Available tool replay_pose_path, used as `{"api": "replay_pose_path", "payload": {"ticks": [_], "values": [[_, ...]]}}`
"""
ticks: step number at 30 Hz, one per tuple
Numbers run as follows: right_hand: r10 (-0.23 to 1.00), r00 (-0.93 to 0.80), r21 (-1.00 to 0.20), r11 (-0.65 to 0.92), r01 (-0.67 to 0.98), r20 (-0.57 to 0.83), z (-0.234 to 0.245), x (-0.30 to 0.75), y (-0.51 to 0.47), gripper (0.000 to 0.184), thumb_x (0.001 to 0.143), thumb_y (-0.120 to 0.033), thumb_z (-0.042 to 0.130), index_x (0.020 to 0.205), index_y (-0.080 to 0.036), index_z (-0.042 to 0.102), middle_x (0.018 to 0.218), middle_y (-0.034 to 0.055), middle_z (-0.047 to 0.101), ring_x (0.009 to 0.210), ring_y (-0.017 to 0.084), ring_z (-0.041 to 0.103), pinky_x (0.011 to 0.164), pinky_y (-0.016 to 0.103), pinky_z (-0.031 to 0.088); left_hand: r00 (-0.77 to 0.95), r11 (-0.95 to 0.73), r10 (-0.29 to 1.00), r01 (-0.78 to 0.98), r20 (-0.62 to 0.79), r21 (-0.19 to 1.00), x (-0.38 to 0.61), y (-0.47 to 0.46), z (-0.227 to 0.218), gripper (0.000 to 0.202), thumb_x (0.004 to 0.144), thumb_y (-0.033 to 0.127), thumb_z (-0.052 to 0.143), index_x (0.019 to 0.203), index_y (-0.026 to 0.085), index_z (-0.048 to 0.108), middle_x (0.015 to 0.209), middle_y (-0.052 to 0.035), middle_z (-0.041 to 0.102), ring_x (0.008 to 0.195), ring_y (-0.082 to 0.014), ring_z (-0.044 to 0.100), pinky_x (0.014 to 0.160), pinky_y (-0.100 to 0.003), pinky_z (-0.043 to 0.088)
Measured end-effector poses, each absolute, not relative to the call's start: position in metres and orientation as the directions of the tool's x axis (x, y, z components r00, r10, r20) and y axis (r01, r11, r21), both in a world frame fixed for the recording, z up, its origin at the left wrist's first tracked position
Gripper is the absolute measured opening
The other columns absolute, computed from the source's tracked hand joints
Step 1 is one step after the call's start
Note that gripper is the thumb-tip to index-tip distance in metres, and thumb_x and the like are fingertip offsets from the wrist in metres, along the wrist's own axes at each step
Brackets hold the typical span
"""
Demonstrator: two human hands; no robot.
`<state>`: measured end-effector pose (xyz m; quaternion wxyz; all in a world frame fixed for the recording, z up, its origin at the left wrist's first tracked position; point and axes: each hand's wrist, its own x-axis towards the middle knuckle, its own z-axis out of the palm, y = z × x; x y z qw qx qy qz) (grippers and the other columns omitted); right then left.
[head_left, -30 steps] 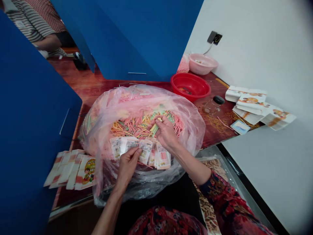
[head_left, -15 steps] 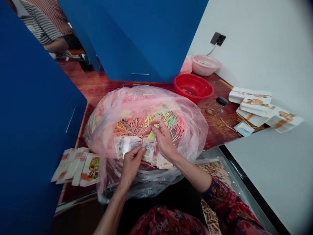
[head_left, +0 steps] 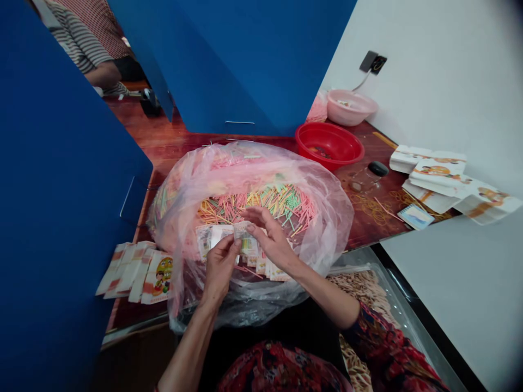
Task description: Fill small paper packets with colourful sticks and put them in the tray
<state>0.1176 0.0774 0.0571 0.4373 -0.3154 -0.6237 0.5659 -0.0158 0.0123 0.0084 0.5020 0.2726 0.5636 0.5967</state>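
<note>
A big clear plastic bag (head_left: 253, 169) lies open on the table, full of thin coloured sticks (head_left: 261, 204). Several small printed packets (head_left: 212, 237) lie in a row at its near edge. My left hand (head_left: 219, 262) pinches the top of one small packet (head_left: 242, 231). My right hand (head_left: 272, 239) is just to its right, thumb and forefinger closed at the same packet's mouth, other fingers spread. Whether sticks are between those fingers is hidden.
Flat printed packets (head_left: 137, 272) are fanned at the left table edge. A red bowl (head_left: 329, 144), a pink bowl (head_left: 350, 106), a small jar (head_left: 370, 174) and white boxes (head_left: 441, 174) sit to the right. Blue partitions (head_left: 61, 163) enclose the spot; a person's striped sleeve (head_left: 81, 38) shows beyond.
My right hand has come back from the stick pile toward me, to the packet my left hand holds. The bunch of sticks seen in its fingers earlier no longer shows.
</note>
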Motion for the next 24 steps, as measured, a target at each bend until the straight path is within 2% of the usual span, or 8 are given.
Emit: {"api": "replay_pose_path", "payload": {"ticks": [5, 8, 11, 14, 16, 19, 21, 24], "values": [[0.904, -0.402, -0.989, 0.135, -0.054, 0.145, 0.049, 0.115, 0.077, 0.01, 0.09, -0.033, 0.065, 0.091, -0.023, 0.068, 0.086, -0.0006, 0.064, 0.079, 0.017, 0.058, 0.074, 0.028, 0.046, -0.292, 0.121, 0.928, -0.349, -0.23, 0.929, -0.013, 0.01, 0.016, 0.042, 0.069, 0.046, 0.086, 0.097, 0.017, 0.076, 0.091, -0.0034, 0.077, 0.081, -0.0177, 0.068, 0.081, -0.031, 0.056], [0.931, -0.348, -0.993, 0.084, -0.084, 0.108, 0.044, 0.113, 0.078, 0.017, 0.09, -0.034, 0.063, 0.079, -0.022, 0.067, 0.073, -0.002, 0.06, 0.069, 0.016, 0.053, 0.066, 0.027, 0.041, -0.246, 0.173, 0.936, -0.306, -0.254, 0.936, -0.012, 0.009, 0.018, 0.043, 0.07, 0.049, 0.083, 0.097, 0.016, 0.077, 0.088, -0.0045, 0.077, 0.08, -0.0186, 0.068, 0.081, -0.032, 0.055], [0.966, -0.248, -0.996, 0.058, -0.071, 0.074, 0.039, 0.122, 0.083, 0.017, 0.088, -0.036, 0.064, 0.079, -0.022, 0.066, 0.07, -0.002, 0.058, 0.066, 0.016, 0.05, 0.061, 0.027, 0.038, -0.298, 0.171, 0.93, -0.167, -0.215, 0.971, -0.02, 0.01, 0.015, 0.042, 0.076, 0.051, 0.076, 0.099, 0.016, 0.077, 0.09, -0.0058, 0.077, 0.081, -0.0191, 0.068, 0.081, -0.032, 0.054], [0.994, -0.106, -0.999, 0.033, -0.03, 0.036, 0.033, 0.146, 0.085, 0.02, 0.088, -0.039, 0.063, 0.079, -0.022, 0.064, 0.068, -0.0022, 0.054, 0.062, 0.016, 0.047, 0.057, 0.026, 0.035, -0.461, 0.136, 0.885, 0.112, -0.07, 0.984, -0.038, 0.01, 0.005, 0.036, 0.081, 0.049, 0.068, 0.097, 0.017, 0.075, 0.094, -0.0067, 0.075, 0.084, -0.0205, 0.067, 0.08, -0.032, 0.053], [0.999, -0.037, -0.998, 0.035, 0.047, 0.034, 0.026, 0.164, 0.083, 0.021, 0.089, -0.04, 0.06, 0.079, -0.022, 0.062, 0.067, -0.0021, 0.053, 0.061, 0.016, 0.045, 0.056, 0.027, 0.034, -0.504, 0.167, 0.862, 0.375, 0.049, 0.912, -0.05, 0.01, -0.002, 0.034, 0.084, 0.046, 0.064, 0.101, 0.018, 0.075, 0.097, -0.0085, 0.072, 0.085, -0.0223, 0.065, 0.08, -0.034, 0.051], [0.997, 0.011, -0.973, 0.068, 0.219, 0.072, 0.008, 0.18, 0.071, 0.019, 0.092, -0.039, 0.056, 0.082, -0.023, 0.059, 0.068, -0.0015, 0.052, 0.064, 0.018, 0.047, 0.06, 0.029, 0.037, -0.464, 0.279, 0.875, 0.718, 0.14, 0.638, -0.06, 0.009, -0.008, 0.035, 0.088, 0.04, 0.06, 0.114, 0.02, 0.072, 0.103, -0.0123, 0.067, 0.093, -0.0274, 0.063, 0.083, -0.038, 0.049], [0.993, 0.03, -0.947, 0.101, 0.305, 0.115, -0.007, 0.18, 0.061, 0.015, 0.093, -0.035, 0.052, 0.086, -0.023, 0.057, 0.075, 0.0004, 0.056, 0.072, 0.021, 0.052, 0.067, 0.032, 0.042, -0.45, 0.329, 0.883, 0.798, 0.135, 0.505, -0.06, 0.01, -0.009, 0.036, 0.089, 0.039, 0.059, 0.117, 0.019, 0.069, 0.104, -0.0136, 0.066, 0.098, -0.0303, 0.062, 0.084, -0.039, 0.048], [0.975, 0.037, -0.902, 0.186, 0.388, 0.217, -0.024, 0.173, 0.049, 0.009, 0.095, -0.028, 0.048, 0.095, -0.024, 0.056, 0.093, 0.0055, 0.06, 0.09, 0.025, 0.058, 0.081, 0.039, 0.047, -0.458, 0.339, 0.882, 0.777, 0.107, 0.53, -0.06, 0.012, -0.012, 0.03, 0.088, 0.039, 0.061, 0.109, 0.018, 0.068, 0.098, -0.0116, 0.069, 0.095, -0.0293, 0.063, 0.082, -0.038, 0.047]]}}
